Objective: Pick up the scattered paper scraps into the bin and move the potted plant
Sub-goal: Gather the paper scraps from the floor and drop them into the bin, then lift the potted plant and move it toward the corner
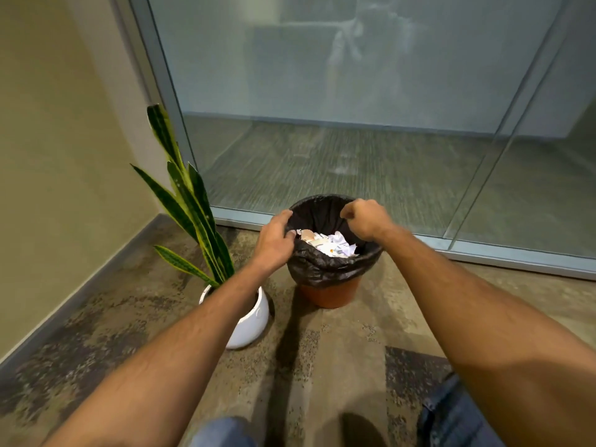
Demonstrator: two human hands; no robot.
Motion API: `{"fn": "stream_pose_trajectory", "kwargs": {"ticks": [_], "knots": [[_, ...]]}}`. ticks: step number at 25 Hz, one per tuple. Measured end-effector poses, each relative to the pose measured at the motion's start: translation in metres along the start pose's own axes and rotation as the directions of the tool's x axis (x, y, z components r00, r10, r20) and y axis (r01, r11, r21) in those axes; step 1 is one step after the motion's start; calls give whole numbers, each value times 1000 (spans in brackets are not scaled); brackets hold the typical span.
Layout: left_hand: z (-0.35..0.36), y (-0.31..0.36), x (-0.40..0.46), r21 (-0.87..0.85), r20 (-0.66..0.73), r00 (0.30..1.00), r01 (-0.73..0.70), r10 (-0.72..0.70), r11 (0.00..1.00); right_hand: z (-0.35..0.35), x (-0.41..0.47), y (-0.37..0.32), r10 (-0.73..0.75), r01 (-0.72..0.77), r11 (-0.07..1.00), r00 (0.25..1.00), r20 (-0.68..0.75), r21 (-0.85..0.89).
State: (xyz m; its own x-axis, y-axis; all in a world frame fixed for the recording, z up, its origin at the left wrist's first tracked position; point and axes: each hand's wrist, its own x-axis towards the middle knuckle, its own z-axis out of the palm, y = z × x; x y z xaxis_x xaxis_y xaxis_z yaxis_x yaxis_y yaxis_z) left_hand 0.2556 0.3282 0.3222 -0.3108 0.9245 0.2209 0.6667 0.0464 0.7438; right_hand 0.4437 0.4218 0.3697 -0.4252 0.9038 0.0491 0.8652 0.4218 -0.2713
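An orange bin (329, 295) lined with a black bag (322, 269) stands on the floor by the glass wall. Paper scraps (332, 245) lie inside it. My left hand (275, 241) grips the bag's left rim, thumb inside the bin. My right hand (366, 221) hangs over the right side of the bin's mouth with its fingers curled; I cannot see anything in it. A snake plant (190, 208) in a white pot (253, 321) stands just left of the bin, partly hidden by my left forearm.
A glass partition (354, 124) with a metal bottom rail runs behind the bin. A beige wall (58, 156) with a grey baseboard closes the left side. Patterned carpet (322, 366) covers the floor; my jeans-clad knees (451, 417) show at the bottom.
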Motion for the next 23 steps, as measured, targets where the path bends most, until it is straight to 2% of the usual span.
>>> {"fn": "stream_pose_trajectory", "kwargs": {"ticks": [4,9,13,17,23], "knots": [[-23,-11,-29,29,-23,998,53,-52,998,0,-21,-7,-33,36,999,988,149,-12],[-72,-45,-58,128,-78,994,89,-80,988,9,-29,-31,-172,171,985,931,322,34],[-148,-61,-60,236,-167,979,154,-116,959,1,-30,-60,-291,258,956,898,331,141],[-197,-60,-55,111,-317,931,227,-182,968,-7,-29,-102,-358,306,929,885,298,208],[-163,-87,-82,-235,-401,870,206,-287,950,30,-22,-136,-355,230,881,899,257,414]]}}
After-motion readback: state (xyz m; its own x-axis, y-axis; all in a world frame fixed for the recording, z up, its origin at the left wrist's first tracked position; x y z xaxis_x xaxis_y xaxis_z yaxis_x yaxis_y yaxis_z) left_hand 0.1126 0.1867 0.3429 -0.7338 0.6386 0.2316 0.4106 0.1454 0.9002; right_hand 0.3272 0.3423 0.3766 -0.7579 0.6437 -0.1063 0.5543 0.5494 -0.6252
